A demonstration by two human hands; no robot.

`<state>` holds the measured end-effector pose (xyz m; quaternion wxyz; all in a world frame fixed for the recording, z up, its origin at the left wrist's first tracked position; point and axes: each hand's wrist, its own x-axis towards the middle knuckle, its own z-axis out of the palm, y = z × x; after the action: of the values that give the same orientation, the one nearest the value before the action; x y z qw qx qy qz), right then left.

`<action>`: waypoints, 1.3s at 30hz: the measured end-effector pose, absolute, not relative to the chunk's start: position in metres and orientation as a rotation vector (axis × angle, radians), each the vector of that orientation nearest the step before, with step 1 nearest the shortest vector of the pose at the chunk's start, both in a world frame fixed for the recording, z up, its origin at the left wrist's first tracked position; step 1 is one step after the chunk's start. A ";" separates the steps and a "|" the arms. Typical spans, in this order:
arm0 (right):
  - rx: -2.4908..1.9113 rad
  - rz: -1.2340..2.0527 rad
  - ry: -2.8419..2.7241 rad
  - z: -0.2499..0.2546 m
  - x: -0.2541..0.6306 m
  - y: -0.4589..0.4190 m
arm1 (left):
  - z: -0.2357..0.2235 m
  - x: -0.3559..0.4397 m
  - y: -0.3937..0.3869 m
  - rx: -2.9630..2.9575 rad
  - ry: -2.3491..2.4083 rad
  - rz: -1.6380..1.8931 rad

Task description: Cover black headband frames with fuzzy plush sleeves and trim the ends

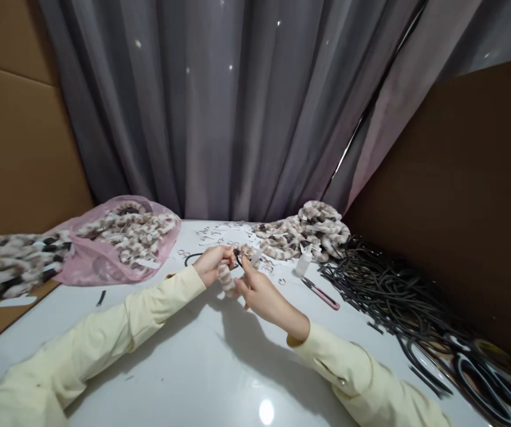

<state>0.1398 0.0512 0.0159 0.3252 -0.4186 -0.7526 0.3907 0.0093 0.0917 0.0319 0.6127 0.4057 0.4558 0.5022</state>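
Just above the tabletop (179, 367), my two hands meet with fingers pinched nearly closed: my left hand (212, 265) grips a black cord (238, 256), and my right hand (262, 293) is closed on the furry strip (225, 280), which hangs between them. Beyond, near my right hand, stand a small clear bottle (303, 263) and pink-handled snips (321, 294), with a heap of black cords (389, 284) further right.

Fur piece (225, 280) between bag (77, 264) and bottle (302, 264)

Both hands (262, 293) on fluffy strip (226, 280)
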 end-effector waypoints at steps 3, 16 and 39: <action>-1.146 1.229 -1.824 0.010 0.139 0.064 | 0.034 0.017 0.089 1.018 1.053 1.188; -1.208 1.104 -1.998 0.040 0.153 0.060 | 0.019 0.018 0.076 2.216 1.293 1.436; -0.835 0.223 -2.394 0.038 0.176 0.084 | 0.030 0.009 0.054 1.963 1.260 1.225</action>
<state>0.1762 0.0838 0.0376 0.2936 -0.3137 -0.8991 0.0838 0.0094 0.0539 0.0297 0.2507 0.7212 0.4631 0.4500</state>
